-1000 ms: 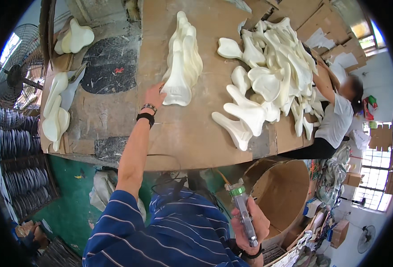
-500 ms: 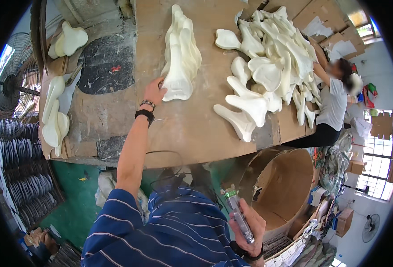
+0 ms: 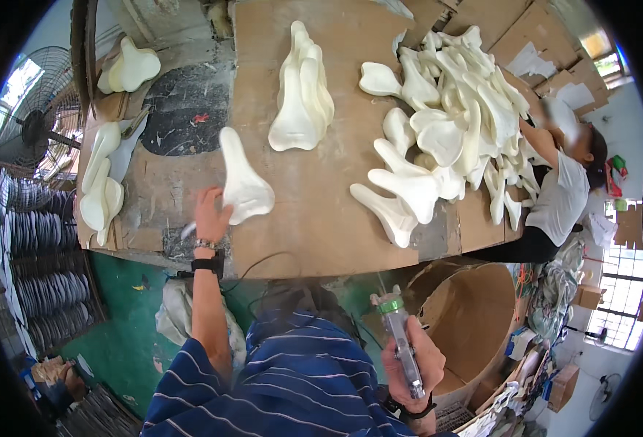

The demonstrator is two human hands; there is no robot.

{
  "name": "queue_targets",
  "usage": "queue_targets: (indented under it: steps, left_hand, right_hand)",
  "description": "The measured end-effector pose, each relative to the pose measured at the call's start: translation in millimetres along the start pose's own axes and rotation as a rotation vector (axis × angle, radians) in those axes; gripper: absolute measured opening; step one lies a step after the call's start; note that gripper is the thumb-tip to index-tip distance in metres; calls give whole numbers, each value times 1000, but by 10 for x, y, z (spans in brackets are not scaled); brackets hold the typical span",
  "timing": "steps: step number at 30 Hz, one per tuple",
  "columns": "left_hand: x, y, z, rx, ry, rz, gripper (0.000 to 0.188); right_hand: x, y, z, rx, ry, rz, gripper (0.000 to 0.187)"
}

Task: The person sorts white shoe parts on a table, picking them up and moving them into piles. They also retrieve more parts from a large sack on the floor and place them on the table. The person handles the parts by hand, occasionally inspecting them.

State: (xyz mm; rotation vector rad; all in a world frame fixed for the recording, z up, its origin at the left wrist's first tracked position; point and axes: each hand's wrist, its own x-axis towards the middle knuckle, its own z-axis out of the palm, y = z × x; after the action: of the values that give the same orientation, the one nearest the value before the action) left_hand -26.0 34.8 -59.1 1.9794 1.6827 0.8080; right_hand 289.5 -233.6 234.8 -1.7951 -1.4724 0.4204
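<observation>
The left hand [image 3: 211, 217] touches a cream saddle-shaped piece [image 3: 246, 186], the right hand [image 3: 426, 358] grips a grey tool [image 3: 404, 351]

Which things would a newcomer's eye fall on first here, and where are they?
Probably first the big heap of cream pieces on the right of the table. Then the overlapping row near its middle, and the single piece beside the left hand. Below, the right hand holds a grey tool.

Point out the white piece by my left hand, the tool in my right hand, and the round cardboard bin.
White piece [image 3: 246, 183]: head view, middle of its upper face.
Tool [image 3: 406, 351]: head view, its grey body.
Bin [image 3: 482, 313]: head view, its inner wall.
</observation>
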Motion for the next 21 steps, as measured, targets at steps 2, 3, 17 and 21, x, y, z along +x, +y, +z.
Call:
queue_targets:
  steps: [2, 3, 17, 21]
  left_hand:
    - [203, 140, 169, -68, -83, -13, 43]
    - [355, 248, 290, -82, -104, 21, 44]
    - [1375, 1419, 838, -429, -377, 149, 53]
    - [1550, 2639, 804, -1180, -607, 231, 57]
  right_hand:
    - [13, 25, -6, -3, 29, -22, 46]
    - [3, 23, 2, 35, 44, -19, 46]
    - [-79, -172, 353, 7, 23, 221, 57]
    - [49, -194, 387, 30, -31, 216, 56]
